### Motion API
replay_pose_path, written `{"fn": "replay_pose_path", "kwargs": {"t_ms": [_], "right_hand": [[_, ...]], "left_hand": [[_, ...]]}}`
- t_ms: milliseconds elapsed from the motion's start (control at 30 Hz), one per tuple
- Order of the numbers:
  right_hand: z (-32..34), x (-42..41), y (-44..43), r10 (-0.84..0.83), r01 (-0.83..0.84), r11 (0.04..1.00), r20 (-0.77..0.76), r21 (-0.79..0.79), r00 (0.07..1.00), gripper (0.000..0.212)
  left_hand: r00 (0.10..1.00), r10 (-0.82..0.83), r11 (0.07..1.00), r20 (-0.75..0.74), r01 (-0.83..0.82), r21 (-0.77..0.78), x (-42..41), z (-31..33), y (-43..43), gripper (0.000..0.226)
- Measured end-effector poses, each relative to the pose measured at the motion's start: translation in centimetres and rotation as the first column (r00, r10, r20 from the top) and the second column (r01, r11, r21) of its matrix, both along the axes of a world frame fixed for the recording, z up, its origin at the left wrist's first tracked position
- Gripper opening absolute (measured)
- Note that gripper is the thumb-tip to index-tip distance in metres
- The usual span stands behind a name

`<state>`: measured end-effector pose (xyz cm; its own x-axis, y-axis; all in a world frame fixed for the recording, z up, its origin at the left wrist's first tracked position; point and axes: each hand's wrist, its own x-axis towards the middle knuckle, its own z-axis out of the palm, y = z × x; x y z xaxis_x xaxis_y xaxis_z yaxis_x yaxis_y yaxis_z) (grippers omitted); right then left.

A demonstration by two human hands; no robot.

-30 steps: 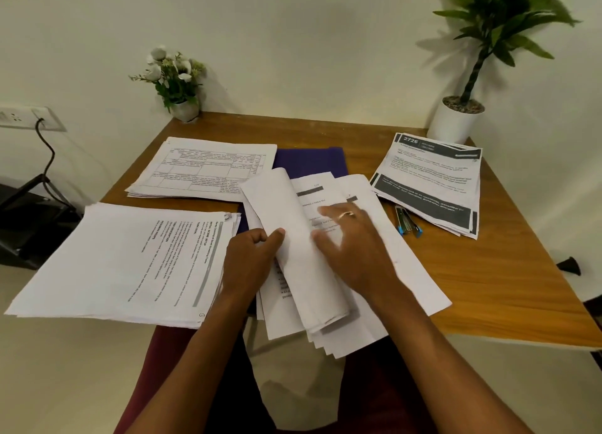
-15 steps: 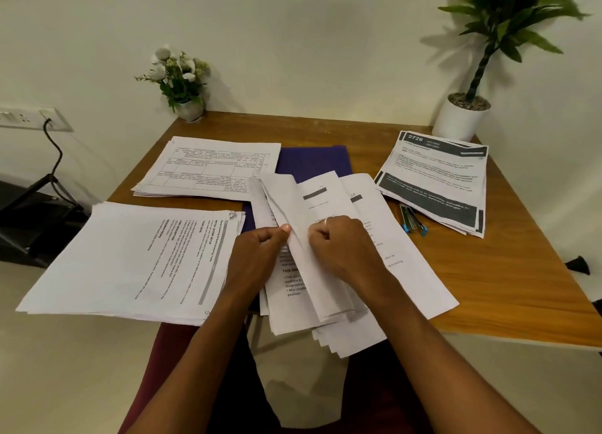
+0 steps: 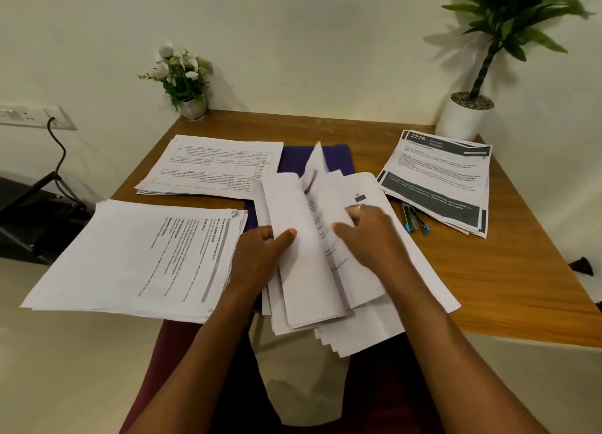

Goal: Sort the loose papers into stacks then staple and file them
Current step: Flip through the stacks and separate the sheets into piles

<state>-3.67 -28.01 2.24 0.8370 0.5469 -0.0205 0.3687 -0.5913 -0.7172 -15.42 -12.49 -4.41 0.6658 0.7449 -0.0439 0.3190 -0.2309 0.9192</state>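
Note:
A loose pile of white papers [image 3: 368,329] lies at the table's near middle, over the front edge. My left hand [image 3: 260,254] grips a turned-over bundle of its sheets [image 3: 303,271], thumb on top. My right hand [image 3: 368,235], fingers curled, lifts the upper sheets; one blurred sheet [image 3: 317,160] stands up. Sorted stacks lie at the left [image 3: 130,257], back left [image 3: 211,166] and back right [image 3: 436,179]. A purple folder [image 3: 296,157] lies under the pile. A blue stapler [image 3: 413,222] lies by the back right stack.
The wooden table [image 3: 508,277] has bare room at the right front. A small flower pot [image 3: 192,108] stands at the back left corner, a large potted plant [image 3: 465,117] at the back right. A wall socket with a cable [image 3: 52,121] is at the left.
My right hand has gone from pressing flat on the pile to curling round its upper sheets. A sheet has flipped upward and the turned-over bundle under my left thumb has grown.

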Motion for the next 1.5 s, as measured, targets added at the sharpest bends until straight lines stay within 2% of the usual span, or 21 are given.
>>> {"fn": "replay_pose_path", "kwargs": {"t_ms": [33, 67, 133, 167, 300, 433, 567, 733, 867, 933, 1067, 1167, 1267, 1500], "right_hand": [[0.0, 0.9, -0.8, -0.043, 0.043, 0.999, -0.011, -0.004, 0.999, 0.019], [-0.2, 1.7, -1.6, -0.096, 0.096, 0.995, -0.007, -0.019, 0.995, 0.029], [-1.3, 3.2, -3.1, -0.205, 0.210, 0.976, 0.076, -0.064, 0.976, 0.048], [-1.9, 3.6, -3.6, -0.238, 0.249, 0.965, 0.125, -0.083, 0.963, 0.051], [-3.8, 4.4, -4.6, -0.266, 0.282, 0.956, 0.161, -0.083, 0.950, 0.045], [-4.1, 4.7, -4.4, -0.255, 0.276, 0.957, 0.202, -0.084, 0.945, 0.049], [-3.7, 5.6, -4.2, -0.290, 0.298, 0.953, 0.119, -0.053, 0.950, 0.048], [-2.7, 6.0, -4.4, -0.341, 0.333, 0.939, 0.118, 0.081, 0.933, 0.040], [-2.5, 5.8, -4.5, -0.276, 0.274, 0.953, -0.006, 0.127, 0.961, 0.041], [-2.8, 6.0, -4.7, -0.274, 0.280, 0.952, -0.060, 0.127, 0.960, 0.036], [-3.0, 6.2, -5.0, -0.324, 0.329, 0.934, -0.060, 0.142, 0.944, 0.019], [-3.1, 6.4, -5.2, -0.324, 0.323, 0.934, -0.015, 0.153, 0.946, 0.014], [-3.4, 6.7, -5.4, -0.333, 0.322, 0.936, 0.059, 0.143, 0.941, 0.021], [-3.3, 6.6, -5.9, -0.441, 0.379, 0.894, 0.321, 0.239, 0.838, 0.033]], "left_hand": [[1.000, 0.013, 1.000, -0.005, -0.013, -0.001, 0.1, 0.0, 0.0, 0.041], [1.000, 0.019, 1.000, -0.006, -0.019, -0.003, 0.1, -0.1, 0.0, 0.041], [1.000, 0.027, 1.000, -0.014, -0.028, -0.009, 0.2, -0.1, 0.1, 0.040], [0.999, 0.031, 0.999, -0.021, -0.031, -0.009, 0.1, -0.1, 0.2, 0.040], [0.999, 0.040, 0.999, -0.025, -0.041, -0.003, 0.2, -0.1, 0.2, 0.042], [0.999, 0.030, 1.000, -0.032, -0.030, 0.005, 0.1, -0.1, 0.1, 0.043], [0.999, 0.027, 1.000, -0.030, -0.027, 0.003, 0.1, 0.0, 0.0, 0.040], [0.999, 0.031, 1.000, -0.026, -0.031, 0.000, 0.1, -0.1, 0.2, 0.043], [1.000, 0.021, 1.000, -0.006, -0.021, -0.013, 0.1, -0.2, 0.2, 0.047], [1.000, 0.016, 1.000, -0.002, -0.016, -0.006, 0.1, -0.2, 0.2, 0.049], [1.000, 0.026, 1.000, 0.000, -0.026, -0.016, 0.1, -0.2, 0.3, 0.050], [1.000, 0.027, 0.999, 0.002, -0.026, -0.022, 0.1, -0.2, 0.3, 0.048], [1.000, 0.028, 0.999, 0.003, -0.028, -0.021, 0.0, -0.3, 0.3, 0.045], [1.000, 0.028, 0.999, 0.007, -0.028, -0.038, 0.0, -0.2, 0.3, 0.045]]}}
